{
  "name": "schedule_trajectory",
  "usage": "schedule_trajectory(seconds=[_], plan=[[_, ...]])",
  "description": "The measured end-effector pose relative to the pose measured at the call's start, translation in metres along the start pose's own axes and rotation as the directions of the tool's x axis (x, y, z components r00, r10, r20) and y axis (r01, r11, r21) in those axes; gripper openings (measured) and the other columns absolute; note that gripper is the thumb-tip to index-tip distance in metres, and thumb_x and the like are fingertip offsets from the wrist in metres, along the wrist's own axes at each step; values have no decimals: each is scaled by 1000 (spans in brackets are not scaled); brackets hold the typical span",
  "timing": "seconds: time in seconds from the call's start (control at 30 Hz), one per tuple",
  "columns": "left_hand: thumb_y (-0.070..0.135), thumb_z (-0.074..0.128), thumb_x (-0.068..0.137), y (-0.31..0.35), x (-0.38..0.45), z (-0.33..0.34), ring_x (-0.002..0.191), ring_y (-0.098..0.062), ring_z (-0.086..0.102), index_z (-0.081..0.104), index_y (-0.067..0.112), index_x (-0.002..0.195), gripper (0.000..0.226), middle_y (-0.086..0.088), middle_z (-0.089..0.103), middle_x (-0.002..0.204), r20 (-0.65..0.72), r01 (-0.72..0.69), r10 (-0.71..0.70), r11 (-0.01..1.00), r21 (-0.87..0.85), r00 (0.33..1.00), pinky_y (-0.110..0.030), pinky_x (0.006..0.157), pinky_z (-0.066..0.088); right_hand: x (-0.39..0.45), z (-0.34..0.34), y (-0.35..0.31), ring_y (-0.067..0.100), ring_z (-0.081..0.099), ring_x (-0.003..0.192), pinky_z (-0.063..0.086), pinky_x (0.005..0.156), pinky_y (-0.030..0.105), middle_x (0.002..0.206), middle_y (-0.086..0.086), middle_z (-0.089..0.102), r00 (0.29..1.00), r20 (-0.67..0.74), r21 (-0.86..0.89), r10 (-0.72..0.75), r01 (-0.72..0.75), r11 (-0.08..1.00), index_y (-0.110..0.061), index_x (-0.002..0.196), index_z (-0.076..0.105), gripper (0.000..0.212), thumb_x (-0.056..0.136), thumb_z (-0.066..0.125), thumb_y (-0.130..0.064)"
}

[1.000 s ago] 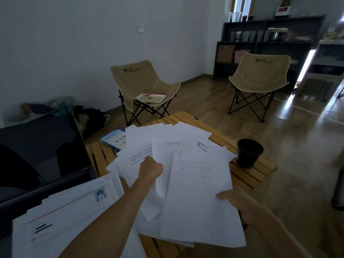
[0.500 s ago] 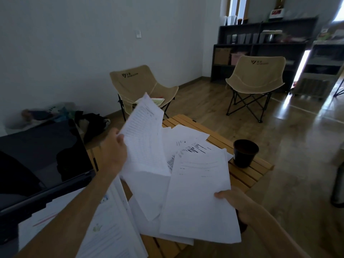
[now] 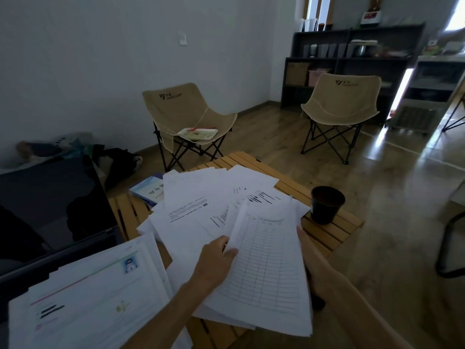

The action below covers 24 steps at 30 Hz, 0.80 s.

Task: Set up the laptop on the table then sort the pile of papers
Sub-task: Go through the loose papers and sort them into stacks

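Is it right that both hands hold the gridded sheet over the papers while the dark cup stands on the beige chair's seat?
Not quite. The head view shows the dark cup standing on the slatted wooden table, not on a chair. The rest holds: the left hand and right hand hold the gridded sheet over the papers.

Dim room, plain pale wall (image 3: pixel 100 59) with a small white switch plate (image 3: pixel 182 38) high up. Wooden floor (image 3: pixel 390 197) shines where daylight streaks in from the right. Two beige folding chairs: the nearer chair (image 3: pixel 187 117) sits by the wall with a tray (image 3: pixel 198 133) on its seat, the farther chair (image 3: pixel 341 102) stands in front of a dark shelf unit (image 3: pixel 352 64) loaded with boxes and jars. A bright window (image 3: pixel 315 7) glows above that shelf. Dark bags (image 3: pixel 118 162) slump on the floor against the wall.
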<state>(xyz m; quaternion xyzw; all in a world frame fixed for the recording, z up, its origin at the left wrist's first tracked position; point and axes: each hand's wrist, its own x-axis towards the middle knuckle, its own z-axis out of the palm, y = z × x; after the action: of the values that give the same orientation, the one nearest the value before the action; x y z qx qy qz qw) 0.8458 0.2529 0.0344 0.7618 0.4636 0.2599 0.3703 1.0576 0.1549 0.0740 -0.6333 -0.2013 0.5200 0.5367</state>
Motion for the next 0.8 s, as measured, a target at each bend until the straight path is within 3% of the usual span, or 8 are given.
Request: schedule_trajectory(seconds=[0.07, 0.13, 0.23, 0.3, 0.4, 0.5, 0.63, 0.8], plan=[[34, 56, 96, -3, 2, 1, 77, -11, 67, 62, 16, 99, 18, 4, 69, 89, -62, -2, 9, 994, 108, 998, -31, 71, 59, 4, -2, 0, 29, 69, 100, 55, 82, 41, 107, 10, 72, 998, 54, 8, -12, 11, 1000, -17, 114, 64, 57, 96, 41, -66], [35, 55, 96, -7, 3, -1, 81, -10, 65, 59, 18, 104, 20, 5, 68, 95, -99, 22, -5, 985, 169, 995, -28, 72, 59, 0, -2, -1, 29, 68, 108, 54, 87, 42, 113, 11, 73, 996, 90, 10, 5, -6, 1000, -19, 120, 64, 53, 97, 41, -62], [37, 56, 95, -5, 0, 1, 91, -12, 63, 57, 19, 112, 25, 4, 63, 104, -104, 41, -24, 985, 168, 994, -26, 77, 56, -5, 1, 5, 27, 72, 100, 57, 91, 49, 113, 10, 73, 995, 83, -157, -60, 73, 985, -15, 123, 61, 24, 99, 57, -19], [38, 64, 90, 0, 0, -4, 100, -14, 58, 55, 18, 119, 37, 1, 53, 112, -127, 77, -67, 994, 72, 990, -25, 84, 51, -12, 3, 2, 26, 72, 99, 56, 93, 53, 113, 8, 72, 982, 63, -227, -176, 186, 956, -16, 122, 61, 29, 95, 58, -4], [44, 76, 79, 17, 1, -38, 113, -16, 58, 51, 16, 128, 62, 2, 55, 127, -69, 121, -150, 940, -320, 986, -32, 94, 50, -29, 1, -20, 26, 71, 104, 56, 93, 56, 115, 6, 72, 937, 119, -120, -329, 343, 932, -16, 124, 62, 32, 94, 60, -7], [24, 74, 84, 54, -4, -72, 105, -14, 67, 63, 24, 115, 33, 9, 71, 112, -78, -10, -40, 834, -551, 996, -30, 86, 56, -44, 9, -47, 21, 71, 105, 57, 91, 47, 114, 1, 73, 873, 168, -120, -457, 479, 870, -16, 119, 67, 28, 92, 65, -10], [12, 67, 88, 83, -17, -84, 100, -2, 62, 57, 32, 117, 36, 19, 65, 110, -259, -151, 12, 839, -524, 966, -12, 70, 52, -55, 30, -65, 20, 69, 105, 55, 88, 41, 109, -3, 73, 811, 205, -130, -549, 578, 806, -27, 112, 69, 28, 88, 72, -14], [-1, 57, 90, 66, -40, -69, 104, -9, 60, 57, 31, 113, 39, 10, 65, 109, -222, -80, -56, 827, -556, 973, -20, 78, 54, -54, 37, -32, 27, 66, 106, 57, 92, 49, 108, 3, 72, 875, 176, -177, -452, 480, 860, -22, 111, 68, 30, 83, 78, -17]])
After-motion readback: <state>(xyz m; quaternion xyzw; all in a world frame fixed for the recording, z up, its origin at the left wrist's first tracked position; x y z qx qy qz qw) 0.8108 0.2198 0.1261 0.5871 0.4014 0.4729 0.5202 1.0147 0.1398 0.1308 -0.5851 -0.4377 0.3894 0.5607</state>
